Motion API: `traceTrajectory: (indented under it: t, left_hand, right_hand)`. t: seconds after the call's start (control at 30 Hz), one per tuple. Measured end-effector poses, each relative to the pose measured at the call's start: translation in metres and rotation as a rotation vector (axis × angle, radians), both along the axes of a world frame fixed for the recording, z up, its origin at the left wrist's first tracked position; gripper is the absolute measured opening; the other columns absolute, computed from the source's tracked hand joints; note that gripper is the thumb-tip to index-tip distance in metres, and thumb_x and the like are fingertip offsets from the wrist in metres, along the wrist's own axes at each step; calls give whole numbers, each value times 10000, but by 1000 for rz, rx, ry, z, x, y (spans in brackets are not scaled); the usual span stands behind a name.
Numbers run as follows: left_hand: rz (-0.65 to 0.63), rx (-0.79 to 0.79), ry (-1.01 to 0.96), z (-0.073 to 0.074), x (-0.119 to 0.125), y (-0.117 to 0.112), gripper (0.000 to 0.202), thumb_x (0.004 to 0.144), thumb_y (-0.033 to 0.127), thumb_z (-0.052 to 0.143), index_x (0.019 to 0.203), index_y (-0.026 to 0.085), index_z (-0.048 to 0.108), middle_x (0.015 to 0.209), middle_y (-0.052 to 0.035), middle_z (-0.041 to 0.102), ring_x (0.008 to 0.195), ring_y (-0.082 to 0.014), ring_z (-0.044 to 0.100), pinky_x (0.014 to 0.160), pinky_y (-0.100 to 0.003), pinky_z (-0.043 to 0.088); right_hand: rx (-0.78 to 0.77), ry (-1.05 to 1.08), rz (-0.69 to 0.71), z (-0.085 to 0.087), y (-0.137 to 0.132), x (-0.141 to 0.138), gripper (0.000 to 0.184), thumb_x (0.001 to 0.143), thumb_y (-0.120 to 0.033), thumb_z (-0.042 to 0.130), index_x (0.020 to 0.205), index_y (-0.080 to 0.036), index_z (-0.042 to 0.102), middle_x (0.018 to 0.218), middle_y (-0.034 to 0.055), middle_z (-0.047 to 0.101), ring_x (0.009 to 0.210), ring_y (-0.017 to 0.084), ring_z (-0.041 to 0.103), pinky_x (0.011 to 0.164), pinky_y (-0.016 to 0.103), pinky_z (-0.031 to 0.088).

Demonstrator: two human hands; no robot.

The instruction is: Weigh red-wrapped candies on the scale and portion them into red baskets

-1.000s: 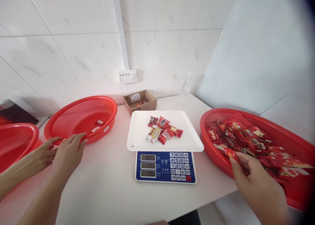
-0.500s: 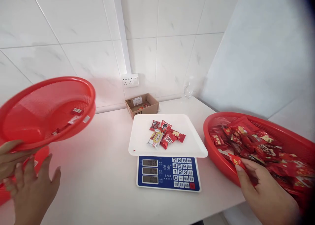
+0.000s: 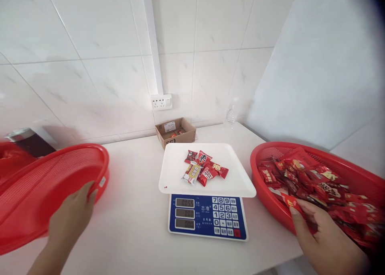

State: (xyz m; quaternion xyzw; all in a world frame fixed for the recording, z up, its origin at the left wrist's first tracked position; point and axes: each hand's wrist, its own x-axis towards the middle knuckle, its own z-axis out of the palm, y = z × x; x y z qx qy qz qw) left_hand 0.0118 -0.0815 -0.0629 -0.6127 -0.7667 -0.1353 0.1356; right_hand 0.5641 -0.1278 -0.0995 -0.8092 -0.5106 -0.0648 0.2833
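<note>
My left hand [image 3: 70,218] lies against the side of a tilted, nearly empty red mesh basket [image 3: 36,186] at the left, fingertips curled over its rim. My right hand [image 3: 326,243] rests at the near edge of a second red basket [image 3: 255,162] full of red sweet packets and pinches one red packet [image 3: 290,202]. Between the two baskets stands a blue digital scale [image 3: 207,216]. Its white weighing tray [image 3: 174,174] carries a small heap of sweet packets [image 3: 204,168].
A small open cardboard box [image 3: 176,131] sits against the tiled wall behind the scale, below a wall socket [image 3: 161,102]. A clear plastic bottle [image 3: 230,115] stands in the back corner. A dark object [image 3: 30,140] and more red plastic [image 3: 9,158] lie at the far left.
The left basket was lifted off the table, carried left and now sits lower and tilted. A second hand seen by it earlier is out of view. My right hand barely moved.
</note>
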Motion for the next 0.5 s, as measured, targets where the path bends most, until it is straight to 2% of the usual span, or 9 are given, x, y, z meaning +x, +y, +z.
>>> traceTrajectory:
  t: [0.03,0.1,0.2,0.3,0.43,0.5]
  left_hand:
    - [22,-29,22,4,23,3,494,934,456,212,1226,202,520,933,-96,712,789,-271,676,477,-275,444]
    - [-59,-83,25,10,63,8,494,949,395,202,1249,169,523,1038,-133,707,814,-231,690,484,-245,444]
    - [-171,-147,-17,15,103,16,472,949,347,231,1277,174,522,1086,-124,704,807,-206,698,502,-234,465]
    - [-232,-192,-75,17,122,23,472,947,326,226,1285,186,523,1094,-112,708,841,-222,698,548,-264,506]
    - [-256,-234,-140,19,132,30,479,944,344,242,1309,170,500,1125,-122,697,878,-248,692,570,-307,537]
    - [-274,-214,-161,21,137,32,472,941,368,274,1317,183,489,1186,-122,671,983,-264,670,651,-337,562]
  right_hand:
    - [-9,8,-4,2,0,-1,440,825,-546,365,1072,-252,581,1025,114,708,729,307,666,545,406,494]
    - [-34,32,-33,5,1,-2,447,814,-547,375,1063,-243,589,1028,118,706,730,307,667,546,405,497]
    - [-46,57,-65,11,1,-5,451,791,-546,402,1049,-236,604,1028,124,704,745,307,671,556,400,509]
    - [-18,56,-31,14,0,-7,436,785,-527,414,1032,-226,610,1037,126,705,785,308,676,570,394,518]
    - [12,32,-18,16,0,-7,410,787,-503,425,1013,-222,620,1004,125,717,752,297,678,550,378,511]
    - [3,25,-17,17,0,-7,407,782,-503,439,1011,-224,626,992,122,720,724,289,677,534,367,504]
